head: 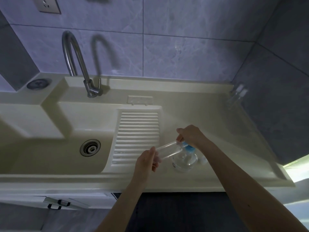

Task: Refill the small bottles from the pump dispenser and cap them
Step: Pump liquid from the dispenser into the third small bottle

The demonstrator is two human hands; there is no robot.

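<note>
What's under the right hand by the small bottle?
Under the right hand is the pump dispenser, its blue pump head partly covered by the fingers. The small bottle, gripped by the left hand, tilts toward it. The nozzle tip is hidden.

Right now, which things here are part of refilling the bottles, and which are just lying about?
In the job: small clear bottle in left hand; pump dispenser under right hand; spare bottles in far corner.
Lying about: faucet; sink drain; washboard.
</note>
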